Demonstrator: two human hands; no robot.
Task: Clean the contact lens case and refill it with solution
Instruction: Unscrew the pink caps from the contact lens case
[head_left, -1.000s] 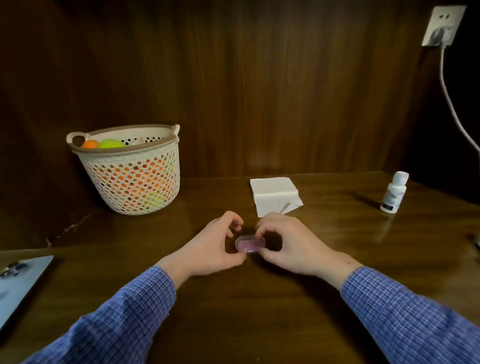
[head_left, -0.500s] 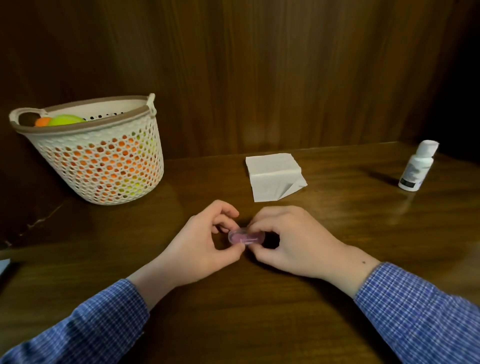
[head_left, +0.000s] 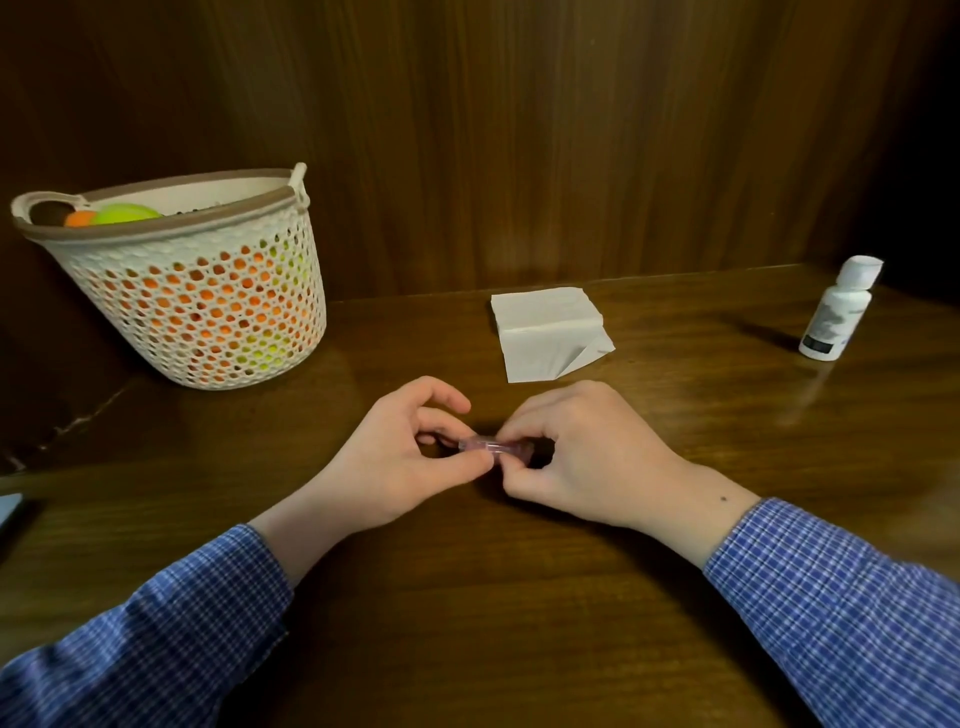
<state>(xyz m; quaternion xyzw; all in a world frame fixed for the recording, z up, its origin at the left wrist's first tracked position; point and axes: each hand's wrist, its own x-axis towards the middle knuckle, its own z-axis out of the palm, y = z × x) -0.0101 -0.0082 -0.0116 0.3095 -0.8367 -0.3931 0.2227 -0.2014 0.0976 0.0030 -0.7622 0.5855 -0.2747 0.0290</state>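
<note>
Since the previous frame both hands have tilted the small translucent pink plastic contact lens case (head_left: 494, 448) so it now shows edge-on; basket and bottle sit about where they were in view. Case is held just above the dark brown wooden table (head_left: 519, 597), centre of view, between the two hands. Left hand (head_left: 400, 457) pinches its left end, thumb and curled fingers clamped on it. Right hand (head_left: 576, 457) pinches the right end, thumb and forefinger clamped, other fingers curled under. Whether the case lid is open cannot be told. Blue-and-white checked shirt sleeves (head_left: 841, 608) cover both forearms.

Behind the hands, near but apart: folded white paper tissue (head_left: 545, 332), one corner turned up. Far right: small white plastic solution bottle (head_left: 836, 317) with white cap, upright, well apart from the hands; its label has a dark patch, writing too blurred to read. Far left: cream perforated plastic basket (head_left: 208, 312) with brown rim, orange and yellow-green balls (head_left: 124, 213) inside. Left edge: corner of a flat grey device (head_left: 8, 512), mostly cut off. Dark wood panel wall (head_left: 519, 130) behind the table. Nothing lies between the hands and the tissue or bottle.
</note>
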